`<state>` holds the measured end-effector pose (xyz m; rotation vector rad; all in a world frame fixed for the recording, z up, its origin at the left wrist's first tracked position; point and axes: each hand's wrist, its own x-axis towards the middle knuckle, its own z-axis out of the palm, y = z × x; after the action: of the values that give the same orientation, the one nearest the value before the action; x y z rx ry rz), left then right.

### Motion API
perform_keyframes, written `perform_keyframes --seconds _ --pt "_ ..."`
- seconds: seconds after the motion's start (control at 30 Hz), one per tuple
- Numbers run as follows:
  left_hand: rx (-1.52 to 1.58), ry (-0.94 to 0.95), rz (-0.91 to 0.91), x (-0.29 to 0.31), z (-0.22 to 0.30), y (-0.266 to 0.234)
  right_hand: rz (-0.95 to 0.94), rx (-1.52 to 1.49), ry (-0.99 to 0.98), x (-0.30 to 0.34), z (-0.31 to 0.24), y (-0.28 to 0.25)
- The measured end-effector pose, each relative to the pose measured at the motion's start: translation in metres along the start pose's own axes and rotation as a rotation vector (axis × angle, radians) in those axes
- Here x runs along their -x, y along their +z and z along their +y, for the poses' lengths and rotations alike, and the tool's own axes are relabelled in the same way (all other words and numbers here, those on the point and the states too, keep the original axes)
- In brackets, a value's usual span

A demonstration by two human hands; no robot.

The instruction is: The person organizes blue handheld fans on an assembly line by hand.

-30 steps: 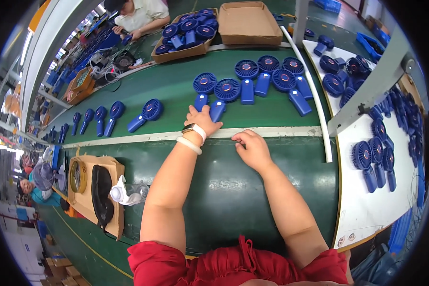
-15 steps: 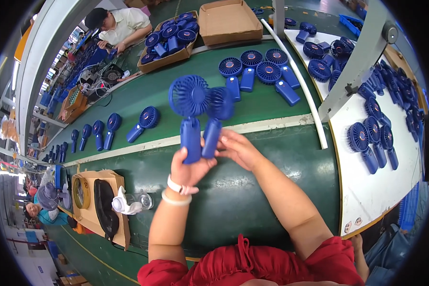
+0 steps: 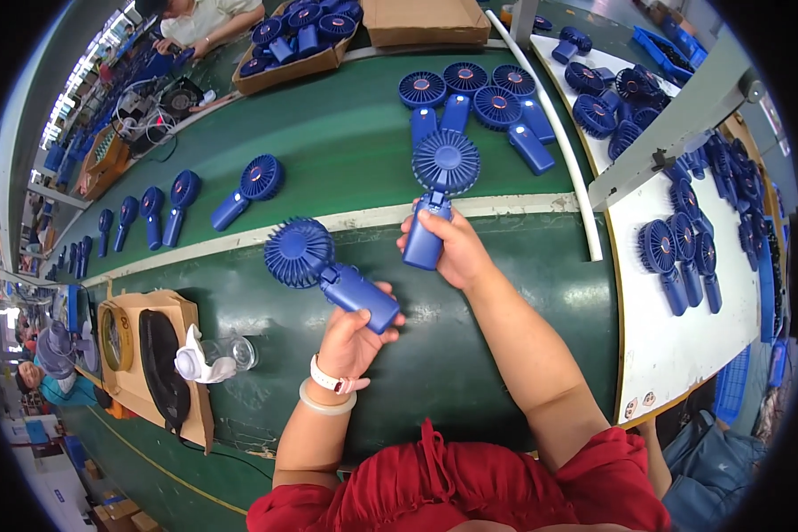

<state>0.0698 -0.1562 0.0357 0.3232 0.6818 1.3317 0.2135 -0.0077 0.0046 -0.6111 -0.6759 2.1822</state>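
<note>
My left hand (image 3: 353,341) is closed round the handle of a blue handheld fan (image 3: 360,297), thumb on top, its round head tilted to the upper left. In my right hand (image 3: 457,248) is a second blue handheld fan (image 3: 426,238), held upright with the thumb across the handle's front. Its head overlaps the handles of several like fans (image 3: 496,108) lying on the green belt beyond. The two held fans are apart, above the near green surface. A watch and a pale bangle circle my left wrist.
More fans (image 3: 262,177) line the green belt (image 3: 328,133) to the left. A white tube (image 3: 585,213) borders the white table (image 3: 674,355) of fans at right. At left lie a cardboard tray (image 3: 199,390) and a clear bottle (image 3: 239,353). A co-worker (image 3: 208,22) sits across the belt.
The two fans, close together before, have moved apart. The left one has swung down and left, tilting over; my right hand has moved up and right, gripping the other fan by its handle.
</note>
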Motion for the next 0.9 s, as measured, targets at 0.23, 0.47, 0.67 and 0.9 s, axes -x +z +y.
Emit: perform_keyframes --seconds 0.23,0.47,0.67,0.9 --pt "-0.367 0.213 0.214 -0.016 -0.013 -0.003 -0.013 0.101 -0.001 0.0 0.005 0.0" --pt "-0.451 0.39 0.264 -0.017 -0.01 -0.013 0.052 0.186 0.009 0.002 0.004 0.01" --pt "-0.297 0.353 0.19 -0.012 -0.006 -0.027 0.001 0.199 0.022 0.003 0.001 0.005" --pt "-0.276 0.313 0.218 -0.017 -0.007 -0.018 0.031 0.211 0.009 0.004 0.0 0.003"
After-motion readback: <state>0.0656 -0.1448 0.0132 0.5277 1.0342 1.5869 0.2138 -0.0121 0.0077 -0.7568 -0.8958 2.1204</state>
